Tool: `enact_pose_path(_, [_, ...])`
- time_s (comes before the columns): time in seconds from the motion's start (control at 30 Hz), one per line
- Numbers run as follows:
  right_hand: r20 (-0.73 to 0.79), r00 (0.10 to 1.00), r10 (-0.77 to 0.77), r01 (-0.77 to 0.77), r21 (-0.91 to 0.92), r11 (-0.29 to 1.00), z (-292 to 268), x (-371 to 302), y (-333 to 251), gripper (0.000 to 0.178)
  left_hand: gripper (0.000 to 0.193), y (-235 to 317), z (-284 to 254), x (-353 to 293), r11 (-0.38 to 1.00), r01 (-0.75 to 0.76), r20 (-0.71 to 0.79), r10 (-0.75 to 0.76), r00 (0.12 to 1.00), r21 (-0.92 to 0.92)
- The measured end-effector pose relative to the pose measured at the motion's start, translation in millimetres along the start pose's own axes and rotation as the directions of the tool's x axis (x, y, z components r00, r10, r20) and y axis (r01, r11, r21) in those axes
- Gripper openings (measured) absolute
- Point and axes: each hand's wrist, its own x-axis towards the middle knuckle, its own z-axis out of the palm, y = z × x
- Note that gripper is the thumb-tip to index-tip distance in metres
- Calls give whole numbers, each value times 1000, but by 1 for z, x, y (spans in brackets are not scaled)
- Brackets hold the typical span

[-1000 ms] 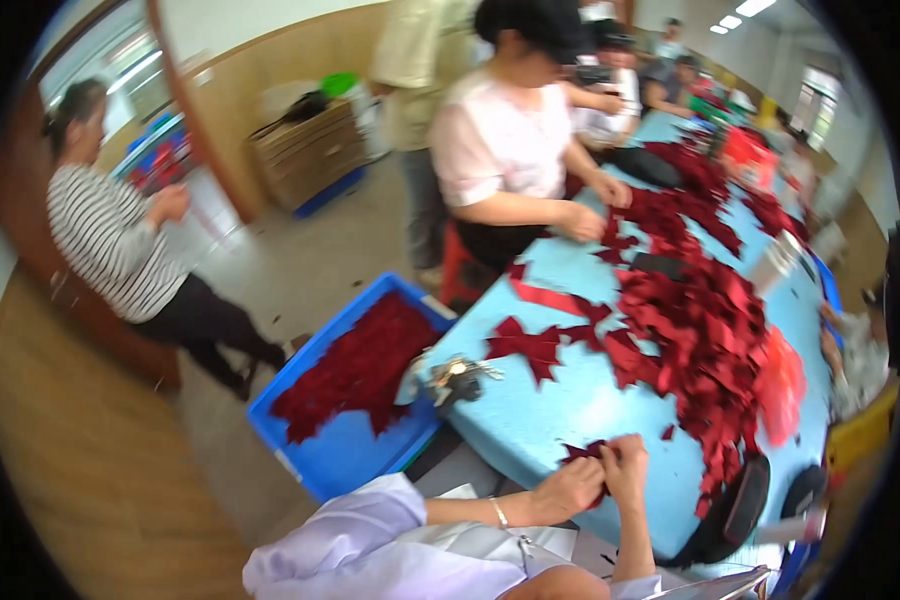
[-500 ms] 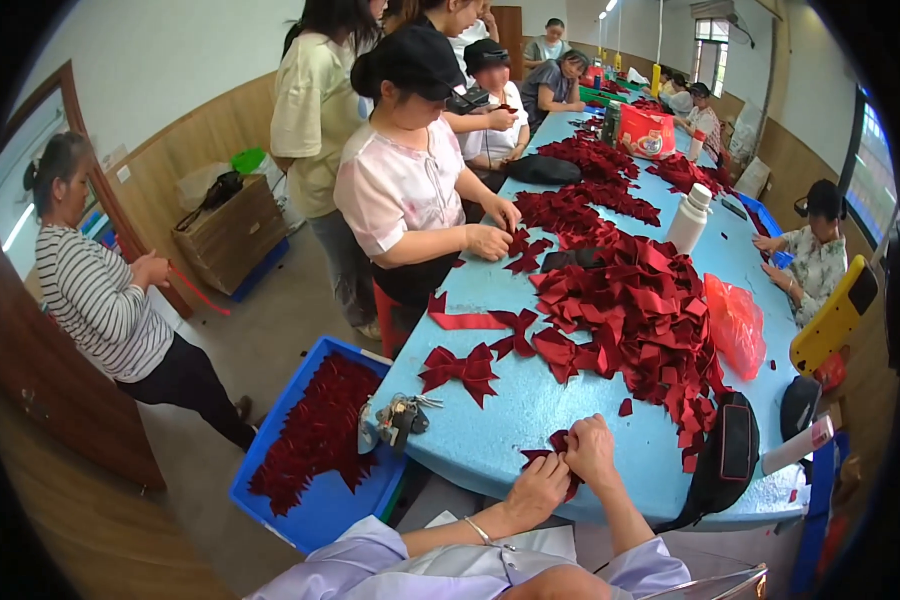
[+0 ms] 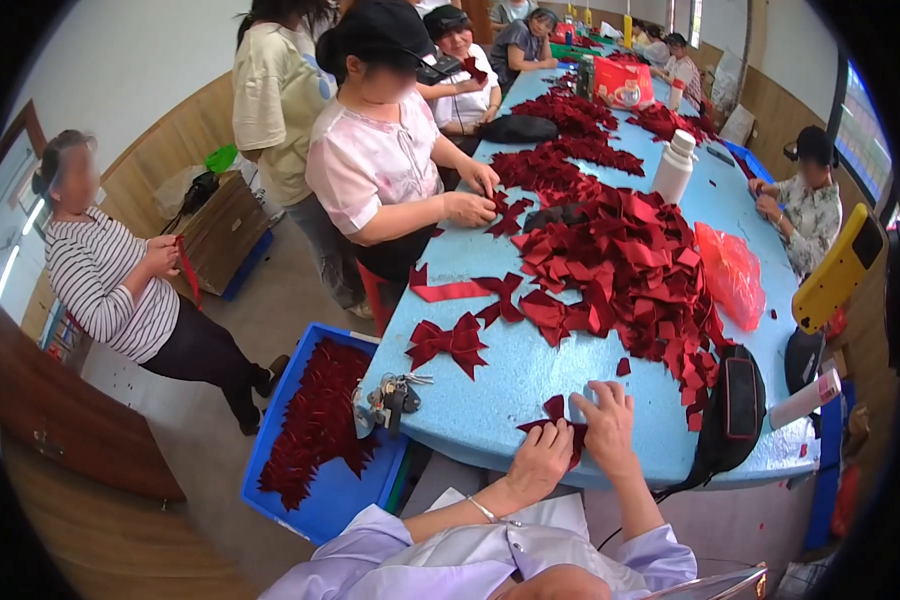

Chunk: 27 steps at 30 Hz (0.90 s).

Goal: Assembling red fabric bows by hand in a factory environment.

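Note:
A dark red velvet bow [image 3: 555, 407] lies at the near edge of the blue table, partly covered by my fingers. My left hand [image 3: 542, 460] presses and pinches its left part, fingertips curled over the cloth. Just to the right, my right hand [image 3: 610, 430] has its fingers spread and bent, resting at the bow's right side without a visible grip. Farther left on the table lies a finished-looking red bow [image 3: 448, 345], beside a bow with a long loose ribbon tail [image 3: 460, 291]. A large heap of red bows [image 3: 630, 270] rises beyond my hands.
A blue crate [image 3: 315, 500] of red bows stands left of the table, near keys [image 3: 395, 398] on the corner. To the right are a black pouch [image 3: 735, 410], a red plastic bag [image 3: 730, 280] and a white bottle [image 3: 676, 165]. Co-workers line the table [image 3: 500, 400].
My right hand's fingers have loosened and spread, while my left hand stays on the bow. The view has shifted slightly. At the left, the standing person has raised a red ribbon.

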Motion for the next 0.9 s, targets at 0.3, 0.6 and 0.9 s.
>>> enact_pose_path(0.3, [-51,938,343,-306,345,887,-5,-51,2,31,45,-9,0,7,986,113,10,-113,994,-124])
enact_pose_path(0.6, [-116,942,314,-291,182,939,-8,-57,-30,33,60,-20,-19,-1,933,82,122,-42,992,-350])
enact_pose_path(0.9, [-22,957,289,-284,125,951,-15,-51,-14,32,65,-11,-5,-6,922,94,213,-13,977,-375])
